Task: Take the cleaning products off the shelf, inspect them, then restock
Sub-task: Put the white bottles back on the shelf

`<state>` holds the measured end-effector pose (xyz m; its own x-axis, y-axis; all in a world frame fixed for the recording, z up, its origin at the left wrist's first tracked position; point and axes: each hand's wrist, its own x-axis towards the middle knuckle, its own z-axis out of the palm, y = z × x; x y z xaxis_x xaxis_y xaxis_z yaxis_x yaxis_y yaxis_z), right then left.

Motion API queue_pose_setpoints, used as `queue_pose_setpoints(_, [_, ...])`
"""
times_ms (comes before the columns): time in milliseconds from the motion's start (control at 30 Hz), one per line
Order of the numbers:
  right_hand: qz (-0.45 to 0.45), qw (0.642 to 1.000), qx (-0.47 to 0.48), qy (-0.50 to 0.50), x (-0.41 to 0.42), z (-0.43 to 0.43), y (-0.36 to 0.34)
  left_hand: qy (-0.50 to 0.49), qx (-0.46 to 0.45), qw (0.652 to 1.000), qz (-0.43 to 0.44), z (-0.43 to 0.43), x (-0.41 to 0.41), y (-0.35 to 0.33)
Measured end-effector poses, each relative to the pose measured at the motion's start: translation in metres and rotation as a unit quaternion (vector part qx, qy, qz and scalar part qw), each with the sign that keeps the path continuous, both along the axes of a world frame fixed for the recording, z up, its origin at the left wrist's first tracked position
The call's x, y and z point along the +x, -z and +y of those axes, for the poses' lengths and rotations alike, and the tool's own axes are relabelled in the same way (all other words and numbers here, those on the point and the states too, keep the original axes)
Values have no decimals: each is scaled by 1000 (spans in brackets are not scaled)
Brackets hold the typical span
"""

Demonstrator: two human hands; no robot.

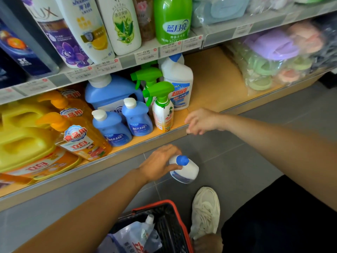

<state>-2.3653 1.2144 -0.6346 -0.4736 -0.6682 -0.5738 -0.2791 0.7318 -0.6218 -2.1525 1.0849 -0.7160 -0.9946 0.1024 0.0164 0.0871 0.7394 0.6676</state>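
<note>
The left hand (160, 161) gripped a white bottle (188, 173) by its shoulder, its fingers (170, 148) and thumb curled round it just under the blue cap (182, 160). The bottle hung over the floor (237, 161), below the shelf (209, 79) lip. Its long axis was tilted, with the cap up and toward the shelf and the base down and away from it. The right hand (202, 121) hovered at the shelf edge, blurred, its fingers loosely bent and holding nothing.

Three blue bottles (137, 117), two sprayers (162, 110), two white bottles (179, 79) (one held).
</note>
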Motion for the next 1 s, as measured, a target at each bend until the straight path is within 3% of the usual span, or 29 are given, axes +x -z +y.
queue_pose_setpoints(133, [-11,974,139,-181,27,26,15,-73,47,994,-58,7,6,2])
queue_pose_setpoints(233, [9,960,174,-220,39,37,31,-168,110,978,-59,3,12,2])
queue_pose_setpoints(367, [36,981,85,-170,47,39,34,-279,195,939,-37,-10,24,-7])
queue_pose_setpoints(500, [52,989,0,-138,56,31,29,-296,265,918,-7,-13,30,-34])
queue_pose_setpoints(700, [-5,988,-103,-111,55,24,12,-337,341,877,29,-7,19,-76])
queue_pose_setpoints(867, [6,989,-134,-54,29,27,-12,-310,259,913,58,-5,-3,-114])
queue_pose_setpoints(933, [13,986,-165,-17,17,28,-23,-314,141,933,111,-9,-10,-126])
queue_pose_setpoints(1000, [18,982,-188,16,4,30,-38,-319,-20,926,202,-18,-18,-136])
